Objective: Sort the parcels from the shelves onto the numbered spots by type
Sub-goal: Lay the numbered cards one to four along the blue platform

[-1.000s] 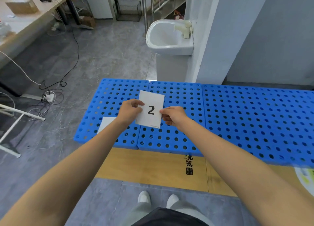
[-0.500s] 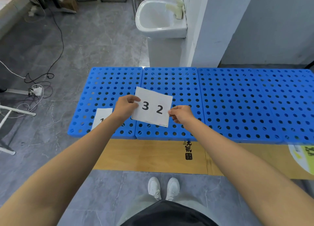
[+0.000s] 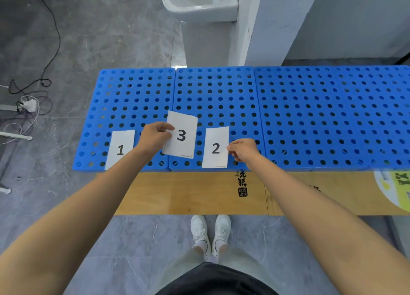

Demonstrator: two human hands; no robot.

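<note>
Spots are being laid out: the left hand is pinching card 3, the right hand is setting card 2 on the blue pallets, right of card 1. Next, card 3 needs placing farther right; no parcels are showing.

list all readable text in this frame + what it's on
"1": card lying on the blue pallet, partly behind the left forearm.
"3": card held in the left hand.
"2": card on the pallet, right hand at its edge.
Black characters on the cardboard: too small to read.
Green-yellow print at the right edge: cut off, unreadable.
</note>
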